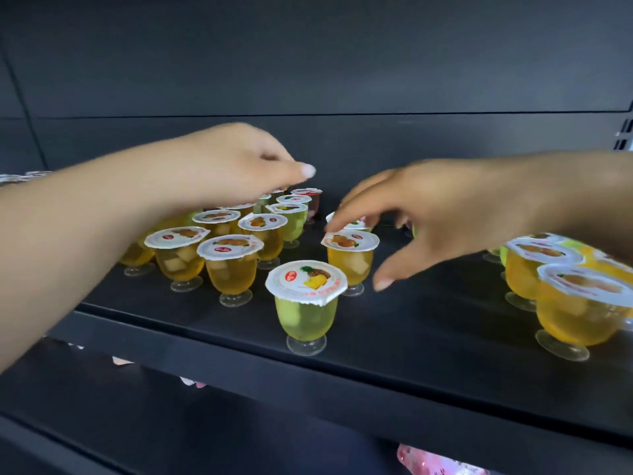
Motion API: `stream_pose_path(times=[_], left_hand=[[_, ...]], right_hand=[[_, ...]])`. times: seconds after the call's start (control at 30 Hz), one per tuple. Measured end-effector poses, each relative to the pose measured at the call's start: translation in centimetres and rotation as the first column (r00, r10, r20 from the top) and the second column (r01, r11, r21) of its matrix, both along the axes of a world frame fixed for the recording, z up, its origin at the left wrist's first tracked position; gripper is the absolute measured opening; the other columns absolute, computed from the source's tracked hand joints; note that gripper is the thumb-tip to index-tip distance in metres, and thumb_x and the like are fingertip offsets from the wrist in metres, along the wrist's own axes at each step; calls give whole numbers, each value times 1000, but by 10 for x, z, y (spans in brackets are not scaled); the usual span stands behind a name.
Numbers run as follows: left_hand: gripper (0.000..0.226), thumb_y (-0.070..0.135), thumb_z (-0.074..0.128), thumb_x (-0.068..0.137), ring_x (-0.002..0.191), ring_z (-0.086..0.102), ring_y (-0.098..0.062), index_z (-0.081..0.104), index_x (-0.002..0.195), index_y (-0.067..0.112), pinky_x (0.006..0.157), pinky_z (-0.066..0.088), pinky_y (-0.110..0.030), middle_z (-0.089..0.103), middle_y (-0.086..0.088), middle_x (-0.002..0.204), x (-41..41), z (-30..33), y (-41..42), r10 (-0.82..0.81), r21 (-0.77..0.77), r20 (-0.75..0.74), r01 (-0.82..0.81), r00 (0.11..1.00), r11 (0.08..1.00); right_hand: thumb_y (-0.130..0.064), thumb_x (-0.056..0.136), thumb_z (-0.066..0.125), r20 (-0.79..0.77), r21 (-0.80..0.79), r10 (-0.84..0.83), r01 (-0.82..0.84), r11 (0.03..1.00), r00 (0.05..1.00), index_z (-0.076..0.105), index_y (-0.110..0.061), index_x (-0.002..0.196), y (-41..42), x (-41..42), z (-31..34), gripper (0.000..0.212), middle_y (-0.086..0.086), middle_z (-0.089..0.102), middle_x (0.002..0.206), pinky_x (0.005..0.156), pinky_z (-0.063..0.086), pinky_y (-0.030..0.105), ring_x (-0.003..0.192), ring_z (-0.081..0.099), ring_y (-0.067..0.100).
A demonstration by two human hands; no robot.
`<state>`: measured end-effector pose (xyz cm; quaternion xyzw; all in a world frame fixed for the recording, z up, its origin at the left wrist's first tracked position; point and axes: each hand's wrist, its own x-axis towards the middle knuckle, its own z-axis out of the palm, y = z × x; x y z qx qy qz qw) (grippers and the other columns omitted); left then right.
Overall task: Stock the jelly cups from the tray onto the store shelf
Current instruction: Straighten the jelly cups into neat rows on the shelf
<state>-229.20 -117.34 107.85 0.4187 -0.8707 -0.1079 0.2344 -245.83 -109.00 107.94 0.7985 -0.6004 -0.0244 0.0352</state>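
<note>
Several footed jelly cups with white foil lids stand on the dark store shelf (428,320). A cluster of orange and green cups (233,269) fills the left middle, and a red cup (313,200) stands at its back. My left hand (233,166) hovers over that cluster, fingers bent downward and thumb stretched out free, with nothing visibly in it. My right hand (431,214) is spread wide, and its index fingertip touches the lid edge of an orange cup (352,262). A single green cup (306,317) stands alone near the front edge. No tray is in view.
More orange and yellow cups (575,313) crowd the shelf's right end under my right forearm. Bare shelf lies between the green cup and that group. The shelf's dark back panel (342,80) rises behind. Pink packets (435,462) lie on the shelf below.
</note>
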Motion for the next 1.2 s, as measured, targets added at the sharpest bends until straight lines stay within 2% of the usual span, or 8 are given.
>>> stream_pose_path(times=[0.1, 0.23, 0.4, 0.63, 0.77, 0.9, 1.07, 1.2], left_hand=[[61, 87, 50, 48, 84, 57, 13, 62, 90, 46, 65, 37, -10, 64, 30, 87, 30, -13, 20, -124, -35, -103, 121, 987, 992], [87, 99, 37, 19, 103, 43, 25, 37, 101, 71, 76, 38, -8, 46, 48, 108, 41, -44, 33, -256, -25, 11, 256, 967, 966], [46, 88, 50, 48, 102, 28, 29, 40, 86, 64, 77, 32, 6, 48, 40, 103, 29, -57, 32, -232, -105, 69, 238, 970, 966], [36, 60, 61, 56, 100, 35, 23, 42, 85, 58, 76, 34, 2, 51, 33, 94, 23, -56, 22, -245, -67, 48, 248, 968, 966], [48, 58, 62, 60, 91, 34, 32, 49, 105, 50, 72, 32, 7, 45, 38, 89, 23, -57, 16, -250, -101, 87, 258, 964, 961], [36, 55, 64, 63, 78, 30, 39, 41, 91, 52, 67, 29, 10, 42, 38, 84, 23, -55, 18, -255, -90, 115, 265, 960, 960], [46, 83, 60, 48, 95, 33, 32, 43, 83, 58, 71, 34, 5, 47, 41, 90, 23, -49, 19, -285, -86, 132, 298, 949, 951], [50, 85, 60, 43, 90, 38, 32, 49, 82, 54, 70, 32, 8, 52, 37, 88, 12, -29, 21, -317, -126, 64, 323, 946, 938]], right_hand=[[-54, 70, 61, 50, -12, -117, 117, 993, 992, 46, -39, 128, -7, -10, -2, 62, -30, 46, 97, 71, 38, 12, 96, 46, 1], [-54, 76, 60, 45, 39, -252, 250, 967, 967, 44, -27, 132, -24, -12, -14, 65, -11, 54, 123, 94, 42, 29, 104, 51, 12], [-52, 77, 62, 46, 52, -261, 258, 965, 964, 54, -15, 122, -37, -6, -21, 59, 1, 60, 120, 95, 45, 35, 104, 57, 20], [-52, 77, 62, 87, 51, -260, 256, 965, 962, 55, -17, 78, -38, -1, -23, 35, -5, 48, 71, 63, 36, 27, 70, 46, 15], [-52, 80, 60, 78, 43, -277, 274, 961, 958, 53, -16, 94, -37, 1, -23, 39, -11, 50, 79, 63, 39, 23, 77, 47, 12], [-52, 80, 59, 47, 17, -309, 309, 951, 950, 61, -10, 114, -35, 3, -24, 55, 6, 63, 114, 89, 48, 36, 103, 58, 23], [-56, 75, 62, 24, 49, -347, 345, 937, 938, 53, -17, 126, -28, 1, -19, 65, -2, 59, 120, 96, 46, 37, 106, 55, 19], [-53, 80, 59, 36, 10, -396, 396, 918, 917, 54, -20, 126, -18, -13, -5, 57, -4, 60, 118, 65, 48, 19, 74, 61, -1]])
